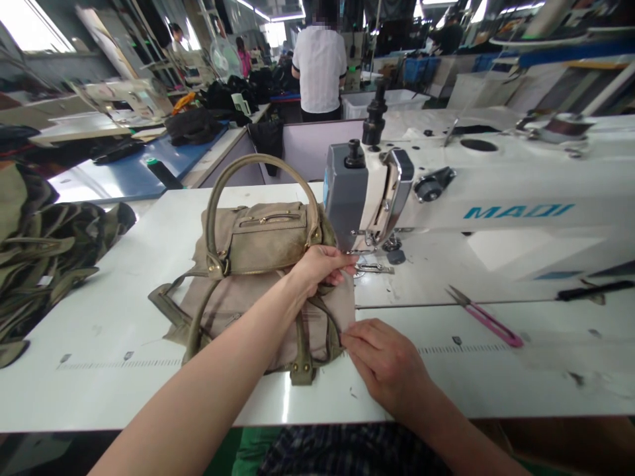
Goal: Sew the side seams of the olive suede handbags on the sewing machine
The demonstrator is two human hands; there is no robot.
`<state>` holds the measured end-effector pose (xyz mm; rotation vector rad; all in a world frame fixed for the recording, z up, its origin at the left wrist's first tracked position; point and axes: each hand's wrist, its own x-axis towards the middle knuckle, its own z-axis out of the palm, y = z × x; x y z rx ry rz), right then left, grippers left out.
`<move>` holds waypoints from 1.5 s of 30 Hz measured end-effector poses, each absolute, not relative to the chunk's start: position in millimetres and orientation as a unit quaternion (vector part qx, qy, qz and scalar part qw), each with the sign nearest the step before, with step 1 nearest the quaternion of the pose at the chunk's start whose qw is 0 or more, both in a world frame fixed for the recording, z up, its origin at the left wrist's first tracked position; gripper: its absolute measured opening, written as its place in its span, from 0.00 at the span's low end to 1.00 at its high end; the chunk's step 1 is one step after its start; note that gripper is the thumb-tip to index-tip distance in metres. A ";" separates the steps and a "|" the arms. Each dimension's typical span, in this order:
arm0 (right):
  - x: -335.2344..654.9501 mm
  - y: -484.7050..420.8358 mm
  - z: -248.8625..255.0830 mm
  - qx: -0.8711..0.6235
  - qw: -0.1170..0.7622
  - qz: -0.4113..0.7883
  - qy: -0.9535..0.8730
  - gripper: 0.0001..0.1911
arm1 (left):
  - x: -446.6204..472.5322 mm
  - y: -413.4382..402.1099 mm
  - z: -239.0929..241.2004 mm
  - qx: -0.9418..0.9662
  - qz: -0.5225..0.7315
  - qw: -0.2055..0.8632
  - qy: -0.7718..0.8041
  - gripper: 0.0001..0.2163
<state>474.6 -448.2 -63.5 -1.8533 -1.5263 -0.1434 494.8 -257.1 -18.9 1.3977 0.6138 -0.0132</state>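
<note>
A khaki handbag (pixel 270 244) with rounded handles and a brass zip lies spread on the white table, left of the sewing machine head (pixel 347 192). My left hand (pixel 325 268) reaches across it, fingers closed on the bag's right edge beside the presser foot and needle area. Closer to me, my right hand (pixel 384 357) pinches the same edge at its near corner. Fingertips hide exactly how much fabric each hand grips. A metal plate (pixel 374 268) shows just right of my left fingertips.
Pink-handled thread snips (pixel 489 317) lie on the table to the right. At far left is a pile of camouflage and olive bag pieces (pixel 54 258). A green-topped thread cone (pixel 163 173) rests on the blue table behind. A person in a white shirt (pixel 320 69) stands beyond the partition.
</note>
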 end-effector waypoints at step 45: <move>492.3 -454.8 -49.3 -0.686 0.305 -0.114 -0.651 0.14 | 356.9 -253.6 -19.3 0.979 -0.002 0.076 -0.188 0.30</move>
